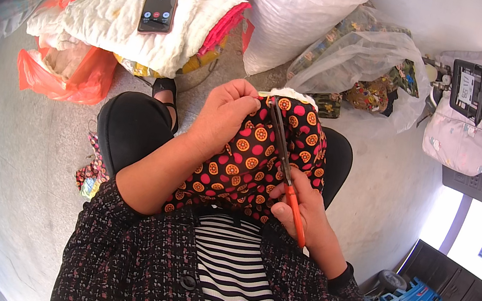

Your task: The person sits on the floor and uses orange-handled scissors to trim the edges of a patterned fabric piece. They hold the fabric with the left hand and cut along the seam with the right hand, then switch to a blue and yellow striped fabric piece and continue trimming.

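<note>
Across my lap lies a dark printed cloth [245, 166] with orange and pink round motifs. White padding [293, 95] shows along its far edge. My left hand [224, 111] pinches that edge between thumb and fingers, near its left end. Long scissors [283, 151] with orange-red handles are in my right hand [308, 206], over the cloth. Their blades point away from me, and the tips reach the padded edge close to my left fingertips. The blades look nearly together; whether fabric lies between them is hard to tell.
A smartphone [160, 4] rests on stacked white batting [111, 7] beyond my left knee, beside a red plastic bag [89, 80]. Ahead stand a large white sack [302, 21] and a clear bag [363, 61] with printed cloth. Fabric scraps [93, 168] lie on the floor at left. An electric scooter [466, 108] is at right.
</note>
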The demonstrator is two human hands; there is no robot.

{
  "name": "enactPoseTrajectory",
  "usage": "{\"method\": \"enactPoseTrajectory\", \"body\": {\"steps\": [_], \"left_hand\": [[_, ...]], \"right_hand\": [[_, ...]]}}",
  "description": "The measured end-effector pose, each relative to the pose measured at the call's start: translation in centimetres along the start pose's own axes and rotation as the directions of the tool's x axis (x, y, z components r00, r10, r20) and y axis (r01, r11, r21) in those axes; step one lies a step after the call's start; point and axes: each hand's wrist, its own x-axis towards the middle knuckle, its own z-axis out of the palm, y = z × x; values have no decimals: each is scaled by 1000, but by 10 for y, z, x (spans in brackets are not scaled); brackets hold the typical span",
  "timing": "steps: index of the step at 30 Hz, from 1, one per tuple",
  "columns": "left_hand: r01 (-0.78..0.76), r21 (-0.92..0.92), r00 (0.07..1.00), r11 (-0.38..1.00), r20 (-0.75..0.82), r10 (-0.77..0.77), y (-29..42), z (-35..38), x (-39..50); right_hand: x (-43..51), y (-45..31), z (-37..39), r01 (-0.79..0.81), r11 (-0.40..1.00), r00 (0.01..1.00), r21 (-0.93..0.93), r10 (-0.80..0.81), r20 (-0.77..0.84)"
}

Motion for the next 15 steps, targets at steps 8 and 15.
{"method": "enactPoseTrajectory", "body": {"steps": [8, 15], "left_hand": [[41, 75, 994, 996, 94, -48, -17, 2, -5], [60, -12, 983, 998, 175, -57, -19, 3, -7]], "right_hand": [[7, -7, 4, 148, 977, 978, 151, -121, -172], [57, -54, -31, 341, 864, 770, -370, -483, -416]]}}
